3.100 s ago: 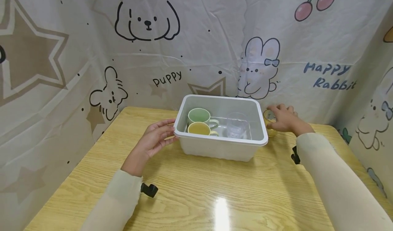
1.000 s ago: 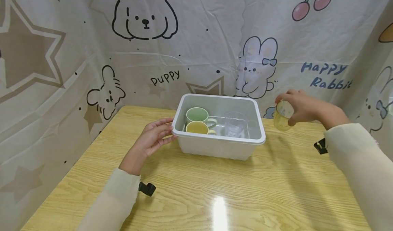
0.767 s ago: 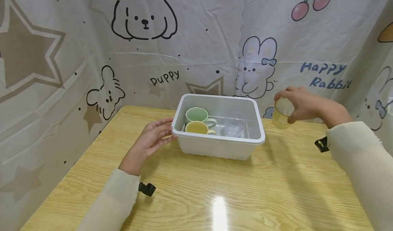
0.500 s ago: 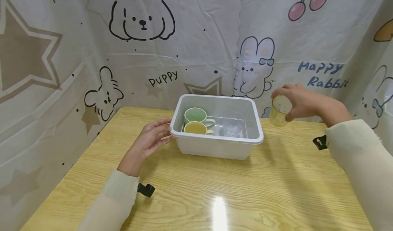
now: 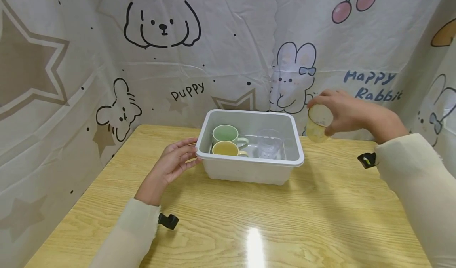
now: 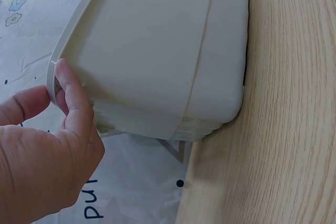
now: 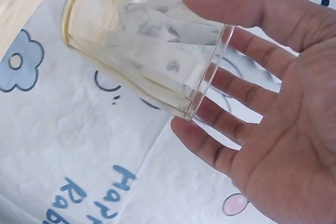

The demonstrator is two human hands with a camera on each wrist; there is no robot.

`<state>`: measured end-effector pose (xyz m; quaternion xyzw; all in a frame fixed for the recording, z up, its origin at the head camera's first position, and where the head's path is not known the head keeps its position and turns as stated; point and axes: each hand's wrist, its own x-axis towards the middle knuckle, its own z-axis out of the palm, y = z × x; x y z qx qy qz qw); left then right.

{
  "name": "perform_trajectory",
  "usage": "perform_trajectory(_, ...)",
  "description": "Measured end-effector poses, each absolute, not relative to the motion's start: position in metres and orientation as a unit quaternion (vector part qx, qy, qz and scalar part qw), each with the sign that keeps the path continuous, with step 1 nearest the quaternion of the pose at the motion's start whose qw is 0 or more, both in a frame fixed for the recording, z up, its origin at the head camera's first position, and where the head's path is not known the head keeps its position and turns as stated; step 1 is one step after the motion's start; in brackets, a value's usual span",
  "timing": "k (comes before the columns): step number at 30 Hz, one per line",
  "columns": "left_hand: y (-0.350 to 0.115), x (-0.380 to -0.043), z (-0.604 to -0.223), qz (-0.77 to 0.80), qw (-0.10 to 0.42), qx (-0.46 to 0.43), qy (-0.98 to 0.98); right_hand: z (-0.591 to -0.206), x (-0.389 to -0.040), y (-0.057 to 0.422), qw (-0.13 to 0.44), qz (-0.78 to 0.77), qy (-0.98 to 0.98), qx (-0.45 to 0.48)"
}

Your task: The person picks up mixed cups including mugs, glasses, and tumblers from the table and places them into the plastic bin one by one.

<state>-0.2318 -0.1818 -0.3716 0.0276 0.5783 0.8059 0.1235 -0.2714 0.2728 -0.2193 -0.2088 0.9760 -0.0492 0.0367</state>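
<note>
Fingers and thumb of my left hand point(image 5: 172, 163) pinch the left rim of a white plastic bin point(image 5: 249, 173); the left wrist view shows the thumb point(image 6: 29, 104) on one side of the lip and fingers under it. Inside the bin are a green mug point(image 5: 221, 132), a yellow mug point(image 5: 224, 148) and a clear cup point(image 5: 268, 146). To the right of the bin, my right hand point(image 5: 350, 111) holds a yellow-tinted clear cup point(image 5: 313, 132) up in the air. In the right wrist view the thumb and fingers grip one end of this tinted cup point(image 7: 142, 45).
The bin stands toward the back of a wood-grain table point(image 5: 221, 216). A printed curtain point(image 5: 235, 62) hangs close behind the table and along its sides. Black wrist mounts point(image 5: 168, 221) sit at both cuffs.
My right hand took the tinted cup from beside the bin, lifted it, and has lately moved it up and slightly left. The left hand stays on the bin's rim.
</note>
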Motion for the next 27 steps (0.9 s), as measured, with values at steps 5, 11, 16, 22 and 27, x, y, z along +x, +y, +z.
perform_trajectory(5,-0.182,-0.232,-0.372,0.807,0.123,0.030,0.577,-0.212,-0.267,0.263,0.027,-0.040,0.973,-0.227)
perform_trajectory(11,-0.182,-0.232,-0.371,0.806,0.123,0.029,0.578,-0.204,-0.260,0.247,0.021,-0.033,0.970,-0.240)
perform_trajectory(16,-0.182,-0.233,-0.371,0.807,0.120,0.025,0.578,-0.197,-0.255,0.234,0.011,-0.034,0.965,-0.259)
perform_trajectory(22,-0.183,-0.234,-0.372,0.807,0.119,0.025,0.578,-0.196,-0.252,0.220,-0.003,-0.028,0.960,-0.278)
perform_trajectory(27,-0.183,-0.234,-0.374,0.806,0.120,0.033,0.578,-0.202,-0.250,0.211,-0.004,-0.027,0.956,-0.292)
